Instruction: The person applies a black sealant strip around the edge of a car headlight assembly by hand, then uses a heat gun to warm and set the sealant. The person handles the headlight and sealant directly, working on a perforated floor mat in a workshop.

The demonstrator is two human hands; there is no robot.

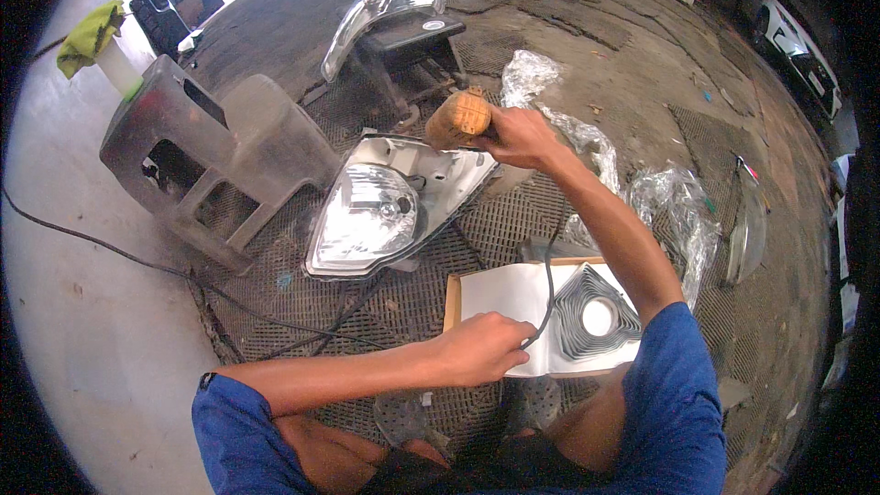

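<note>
Headlight [385, 211] mid-mat [513, 220]; stool [211, 156] on its left edge, sealant box [541, 312] at near edge, plastic wrap [669, 211] right.

Cracked grey concrete floor [623, 46], smooth pale strip at left; dark perforated rubber mats [417, 302] over its middle. On the mats: clear-lensed chrome headlight housing [380, 211], open shallow cardboard box [541, 316] of coiled black sealant strip. Overturned grey plastic stool [206, 160] beside, thin black cable [119, 252] trailing left, crumpled clear plastic wrap [674, 211] right.
</note>
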